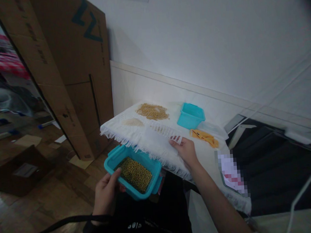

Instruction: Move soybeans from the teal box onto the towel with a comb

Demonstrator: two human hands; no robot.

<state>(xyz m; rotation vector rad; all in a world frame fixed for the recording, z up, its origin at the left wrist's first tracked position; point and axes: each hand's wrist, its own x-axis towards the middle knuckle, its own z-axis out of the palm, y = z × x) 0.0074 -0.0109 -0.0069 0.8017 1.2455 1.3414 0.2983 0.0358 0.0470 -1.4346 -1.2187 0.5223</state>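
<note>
My left hand [107,188] grips the near left rim of a teal plastic container [155,181], thumb on the inner edge. The container is held just off the table's front edge, tilted towards me. Small greenish-yellow beans [135,172] lie inside it. My right hand [185,151] is closed on the right end of a flat white slotted piece [160,132], low over the white tablecloth; its exact kind is unclear. Behind that piece lie a heap of tan beans [152,111] and a smaller heap of pale fine grains [133,122].
A second teal container [191,116] stands at the back of the table by a clear lid [214,130] and an orange cloth [205,137]. A blurred-out flat object [233,175] lies at the right edge. A tall cardboard box [73,65] stands left; a white wall [206,39] is behind.
</note>
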